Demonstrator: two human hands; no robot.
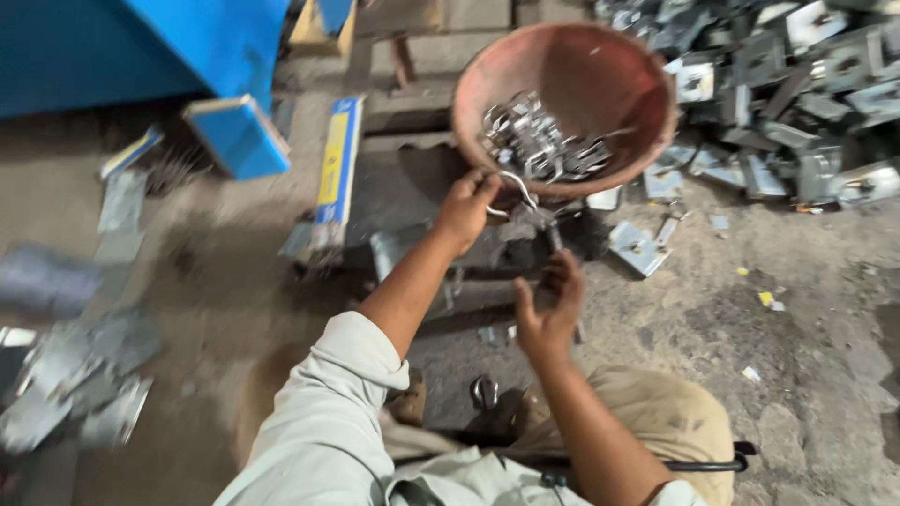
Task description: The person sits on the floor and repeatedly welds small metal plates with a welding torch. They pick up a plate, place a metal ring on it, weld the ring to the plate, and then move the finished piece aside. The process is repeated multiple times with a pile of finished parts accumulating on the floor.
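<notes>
Fingers of the left hand (466, 208) are pinched on a bent metal loop (514, 190) at the near rim of the reddish bowl (600, 66), upper centre. The loop's long axis runs left to right, arching toward the bowl. The right hand (548, 307) hangs open and empty below; it looks like a picking step, and seating the piece would need it steadied.

Curved shiny metal clip (514, 190), pinched at rust-red bowl's (600, 66) near rim

A long flat blue package (336, 169) with a yellow label (332, 157) lies on the floor, left of the hands.
</notes>
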